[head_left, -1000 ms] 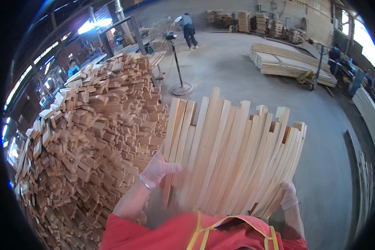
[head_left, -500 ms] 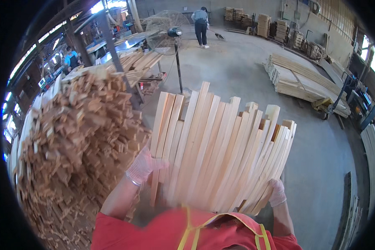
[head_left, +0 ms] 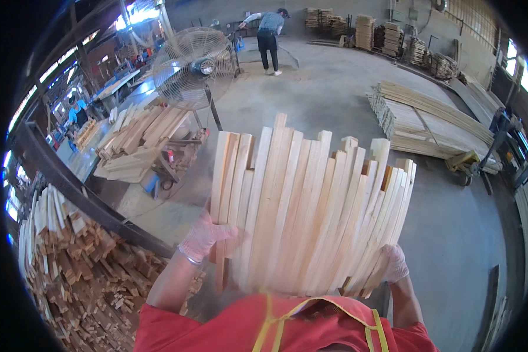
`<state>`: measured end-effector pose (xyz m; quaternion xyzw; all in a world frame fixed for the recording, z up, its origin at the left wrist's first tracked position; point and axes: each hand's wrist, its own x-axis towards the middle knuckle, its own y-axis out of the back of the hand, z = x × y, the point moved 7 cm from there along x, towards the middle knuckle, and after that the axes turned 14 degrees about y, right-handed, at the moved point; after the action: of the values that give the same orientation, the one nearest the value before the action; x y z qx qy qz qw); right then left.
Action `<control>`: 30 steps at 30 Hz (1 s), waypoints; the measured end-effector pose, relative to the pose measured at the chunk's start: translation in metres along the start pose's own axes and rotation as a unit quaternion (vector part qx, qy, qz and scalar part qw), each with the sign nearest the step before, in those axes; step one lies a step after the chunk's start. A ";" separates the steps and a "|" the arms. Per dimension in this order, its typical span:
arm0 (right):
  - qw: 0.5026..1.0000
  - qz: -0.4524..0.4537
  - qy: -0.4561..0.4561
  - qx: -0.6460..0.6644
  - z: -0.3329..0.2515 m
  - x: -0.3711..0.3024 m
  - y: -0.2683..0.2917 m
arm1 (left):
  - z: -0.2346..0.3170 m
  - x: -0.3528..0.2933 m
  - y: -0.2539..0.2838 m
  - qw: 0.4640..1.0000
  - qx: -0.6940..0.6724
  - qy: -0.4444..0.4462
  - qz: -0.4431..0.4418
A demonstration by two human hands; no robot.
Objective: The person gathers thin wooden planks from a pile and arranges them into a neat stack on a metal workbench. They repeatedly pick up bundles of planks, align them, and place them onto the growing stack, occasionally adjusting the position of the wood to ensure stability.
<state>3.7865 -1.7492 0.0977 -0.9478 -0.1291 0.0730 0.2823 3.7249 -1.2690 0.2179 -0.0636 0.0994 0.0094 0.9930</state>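
Note:
A wide bundle of pale wooden strips (head_left: 299,217) is carried in front of my chest, squeezed from its two sides. The strips differ in length, so the far ends are uneven. My left hand (head_left: 206,236), in a light knitted glove, grips the left edge with the thumb lying over the outer strips. My right hand (head_left: 395,263), gloved the same way, is closed round the lower right edge; its fingers are partly hidden behind the wood. The near end of the bundle rests close to my red shirt.
At lower left stands a big stack of wood pieces (head_left: 94,276) beside a dark metal bar (head_left: 94,196). A large fan (head_left: 196,70) and a table of boards (head_left: 141,141) lie ahead left. A person (head_left: 270,41) bends farther off. Stacked planks (head_left: 434,117) with a pallet jack (head_left: 464,161) are right.
My view has moved forward past the stack on the left, which now sits lower. The fan looks nearer. The far person has changed posture. Both hands keep hold of the bundle.

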 end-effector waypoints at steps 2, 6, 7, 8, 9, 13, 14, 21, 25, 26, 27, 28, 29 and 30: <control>1.000 0.002 -0.012 -0.019 -0.012 0.061 0.010 | 0.012 0.051 0.006 1.000 -0.001 0.002 0.007; 0.999 -0.026 0.004 -0.030 -0.006 0.204 0.037 | 0.036 0.147 0.025 0.999 -0.014 0.005 0.043; 0.999 -0.040 0.001 -0.031 -0.005 0.239 0.033 | 0.039 0.170 0.030 0.998 -0.026 -0.001 0.049; 0.999 -0.038 -0.008 -0.029 -0.003 0.273 0.032 | 0.043 0.195 0.037 0.998 -0.038 -0.008 0.056; 0.999 -0.033 -0.020 -0.030 -0.002 0.301 0.032 | 0.047 0.222 0.044 0.997 -0.039 -0.001 0.060; 0.950 0.032 0.054 -0.305 0.013 0.442 0.186 | 0.086 0.383 0.050 0.998 -0.051 0.031 0.000; 0.974 0.019 0.038 -0.222 0.022 0.470 0.152 | 0.084 0.398 0.068 0.996 -0.052 0.063 0.025; 0.995 0.047 0.068 -0.050 -0.027 0.648 0.083 | 0.141 0.596 0.100 1.000 -0.023 -0.009 0.002; 0.996 0.017 0.065 -0.065 -0.048 0.785 0.084 | 0.161 0.708 0.119 0.998 -0.057 0.014 0.007; 0.995 0.000 0.054 -0.078 -0.049 0.819 0.083 | 0.166 0.729 0.126 0.999 -0.045 0.006 0.024; 0.996 -0.027 0.050 -0.073 -0.050 0.854 0.080 | 0.171 0.748 0.133 0.999 -0.033 -0.001 0.043; 0.995 -0.063 0.036 -0.072 -0.059 0.889 0.057 | 0.173 0.759 0.142 0.997 -0.029 -0.006 0.072; 0.992 -0.100 0.021 -0.070 -0.061 0.923 0.039 | 0.178 0.770 0.153 0.995 -0.032 0.012 0.098; 0.990 -0.101 0.018 -0.095 -0.072 0.953 0.048 | 0.183 0.792 0.156 0.993 -0.047 0.030 0.103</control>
<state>4.7220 -1.5525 0.0683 -0.9536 -0.2255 0.0140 0.1988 4.5326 -1.0864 0.2194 -0.0998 0.1343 0.1149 0.9792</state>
